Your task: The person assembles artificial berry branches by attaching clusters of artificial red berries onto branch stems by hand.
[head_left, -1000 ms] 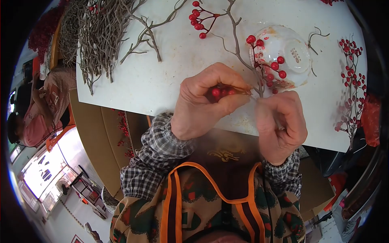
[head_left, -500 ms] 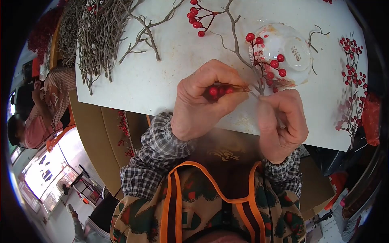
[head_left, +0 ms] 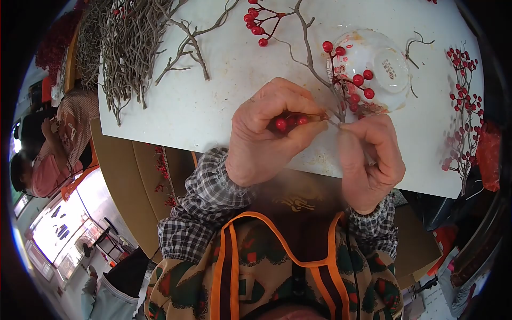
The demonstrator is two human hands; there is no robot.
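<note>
Over the white desk (head_left: 224, 106) before you, the grey branch (head_left: 311, 63) extends beside an upturned bowl (head_left: 377, 49), its lower end pinched in your right hand (head_left: 360, 173), while your left hand (head_left: 253, 141) grasps a small red berry cluster (head_left: 281, 124) close against it.

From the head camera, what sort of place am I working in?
Probably a small workshop for artificial berry branches: a pile of bare grey-brown twigs lies on the white tabletop, a finished-looking spray of red berries lies at its right side, and a brown cardboard box stands below.
</note>
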